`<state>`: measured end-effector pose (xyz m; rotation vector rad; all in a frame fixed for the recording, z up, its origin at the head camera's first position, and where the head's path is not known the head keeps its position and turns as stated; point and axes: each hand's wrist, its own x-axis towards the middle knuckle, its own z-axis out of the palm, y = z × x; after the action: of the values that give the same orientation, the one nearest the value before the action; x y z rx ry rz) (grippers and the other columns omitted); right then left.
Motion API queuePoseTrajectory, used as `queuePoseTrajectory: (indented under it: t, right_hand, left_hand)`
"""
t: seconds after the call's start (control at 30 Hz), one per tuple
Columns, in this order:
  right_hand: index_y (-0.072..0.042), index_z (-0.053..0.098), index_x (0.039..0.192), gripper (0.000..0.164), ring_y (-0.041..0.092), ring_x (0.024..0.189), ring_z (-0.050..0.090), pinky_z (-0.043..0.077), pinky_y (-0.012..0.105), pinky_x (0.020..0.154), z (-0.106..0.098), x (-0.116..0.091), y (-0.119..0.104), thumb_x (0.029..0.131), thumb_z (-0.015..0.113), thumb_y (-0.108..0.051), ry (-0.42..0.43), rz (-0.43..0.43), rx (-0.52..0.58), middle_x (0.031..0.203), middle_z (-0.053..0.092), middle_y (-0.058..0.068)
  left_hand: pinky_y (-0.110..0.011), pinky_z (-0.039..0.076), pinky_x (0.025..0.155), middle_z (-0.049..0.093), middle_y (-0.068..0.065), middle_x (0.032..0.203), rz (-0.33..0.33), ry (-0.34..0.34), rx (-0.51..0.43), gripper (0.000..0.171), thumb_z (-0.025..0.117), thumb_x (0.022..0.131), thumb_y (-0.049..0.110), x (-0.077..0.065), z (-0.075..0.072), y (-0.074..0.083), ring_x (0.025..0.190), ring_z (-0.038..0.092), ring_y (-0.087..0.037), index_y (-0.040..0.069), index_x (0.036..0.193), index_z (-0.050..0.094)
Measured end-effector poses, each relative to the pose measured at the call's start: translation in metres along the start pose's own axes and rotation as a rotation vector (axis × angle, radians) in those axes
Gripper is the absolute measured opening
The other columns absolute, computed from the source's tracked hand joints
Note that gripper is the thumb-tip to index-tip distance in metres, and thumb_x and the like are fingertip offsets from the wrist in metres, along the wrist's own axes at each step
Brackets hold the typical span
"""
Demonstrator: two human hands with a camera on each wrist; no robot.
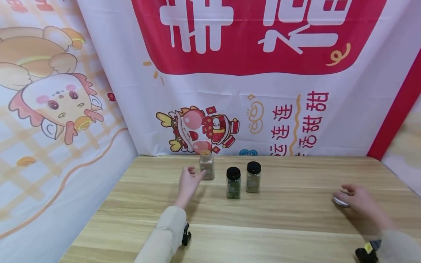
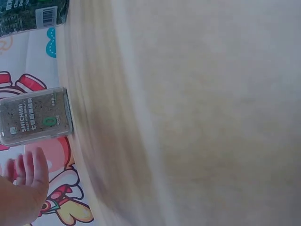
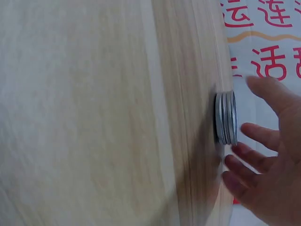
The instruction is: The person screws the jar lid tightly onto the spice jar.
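Note:
A clear square spice jar (image 1: pixel 207 170) of brownish seasoning, labelled SHICHIMI, stands at the back left of the table; its top looks tan-orange instead of black. Beside it is my left hand (image 1: pixel 190 179), its fingers fairly straight and apart from the jar (image 2: pixel 35 116) in the left wrist view. Over on the right, my right hand (image 1: pixel 356 199) reaches around a round silver lid (image 3: pixel 226 117) with ridged sides. The thumb and fingers are spread, with the fingertips close to the lid's edge. That lid (image 1: pixel 342 201) lies flat on the tabletop.
Two black-capped jars stand mid-table: one with green herbs (image 1: pixel 233 184), the other with brownish-green seasoning (image 1: pixel 253 179). A printed cloth (image 1: pixel 279 80) hangs right behind the wooden table (image 1: pixel 263 215). Another patterned cloth (image 1: pixel 65 153) borders the left side.

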<state>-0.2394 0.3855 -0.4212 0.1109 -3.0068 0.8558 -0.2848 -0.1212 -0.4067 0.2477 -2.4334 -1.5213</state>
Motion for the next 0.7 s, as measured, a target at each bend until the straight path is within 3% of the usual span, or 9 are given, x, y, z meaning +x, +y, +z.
queuePoseTrajectory:
  t: [0.17,0.3,0.47,0.7]
  right_hand:
    - [0.026,0.042,0.121,0.074,0.046,0.095,0.058,0.051,0.046,0.077,0.001,0.001,0.003,0.088,0.065,-0.036,-0.087,0.004,-0.059,0.107,0.055,0.043]
    - [0.025,0.041,0.122,0.077,0.043,0.093,0.057,0.051,0.042,0.075,0.001,0.002,0.005,0.084,0.071,-0.035,-0.128,0.004,-0.078,0.106,0.055,0.042]
    - [0.025,0.046,0.115,0.070,0.042,0.090,0.058,0.050,0.040,0.073,0.001,0.002,0.009,0.076,0.078,-0.024,-0.095,-0.038,-0.092,0.101,0.058,0.039]
    - [0.023,0.052,0.111,0.057,0.029,0.086,0.059,0.045,0.024,0.067,0.002,0.002,0.016,0.075,0.078,-0.013,-0.073,-0.084,-0.084,0.098,0.062,0.033]
  left_hand:
    - [-0.049,0.045,0.102,0.049,-0.024,0.130,0.045,-0.012,0.003,0.061,0.073,0.083,0.022,0.007,0.002,0.005,0.118,0.050,-0.039,-0.004,0.130,0.045]
    - [-0.050,0.043,0.103,0.047,-0.025,0.135,0.075,-0.037,0.021,0.063,0.072,0.084,0.020,0.012,0.007,0.005,0.120,0.049,-0.040,-0.004,0.134,0.043]
    - [-0.052,0.041,0.106,0.044,-0.026,0.139,0.071,-0.065,0.018,0.066,0.070,0.086,0.021,0.014,0.014,0.005,0.125,0.047,-0.041,-0.005,0.138,0.039]
    - [-0.054,0.035,0.111,0.040,-0.029,0.143,0.052,-0.077,-0.018,0.073,0.070,0.086,0.021,0.018,0.019,0.005,0.132,0.042,-0.044,-0.007,0.142,0.033]
